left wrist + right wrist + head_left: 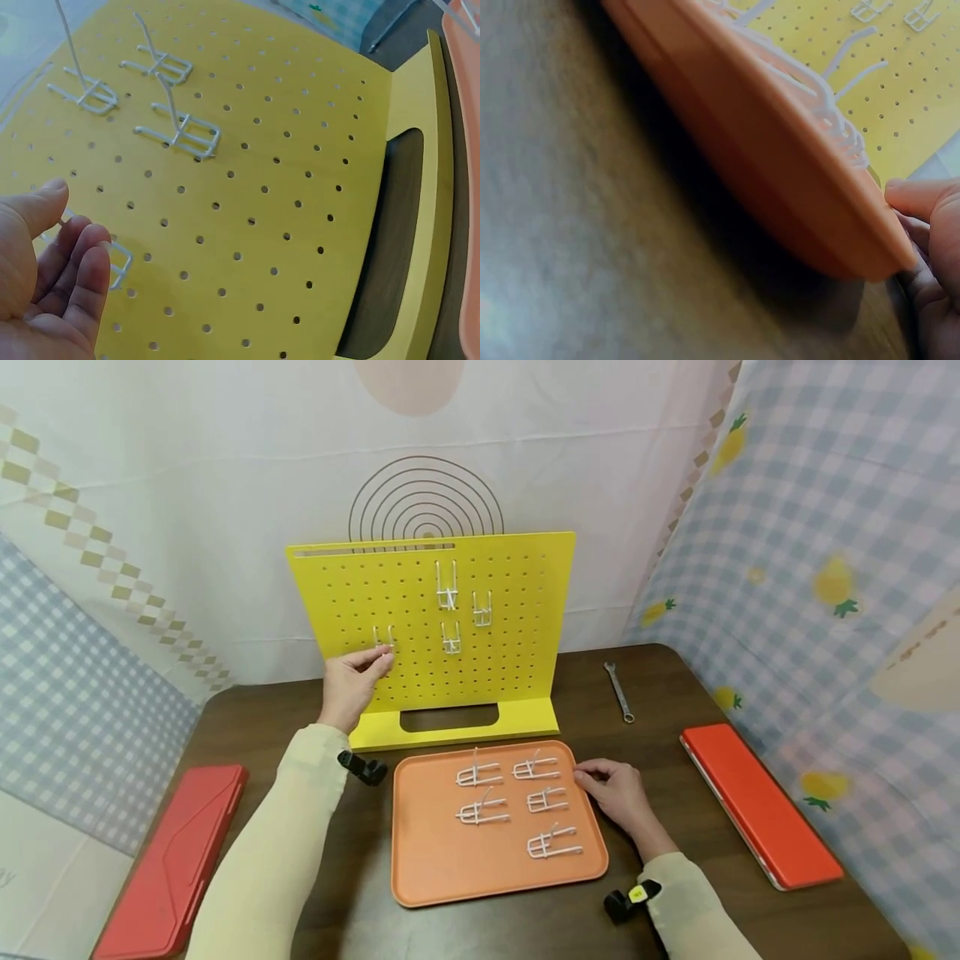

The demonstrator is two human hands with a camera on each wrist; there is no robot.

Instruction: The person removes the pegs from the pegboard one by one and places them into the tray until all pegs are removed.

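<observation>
A yellow pegboard (360, 602) stands upright on the table, with several white wire hooks such as the long hook (447, 585) on it. My left hand (351, 687) is at the board's left side and pinches the prong of a white pegboard hook (120, 264); the fingers partly hide it. In front of the board lies an orange tray (435, 860) bearing several more white hooks, among them one hook (553, 842) near its right side. My right hand (617, 789) holds the tray's right edge, thumb (911, 196) at the rim and the other fingers partly hidden behind it.
A wrench (618, 693) lies right of the pegboard. Flat red cases rest at both sides, a left case (176, 860) and a right case (761, 806). Behind the dark wooden table (337, 893) hang patterned cloths (225, 485).
</observation>
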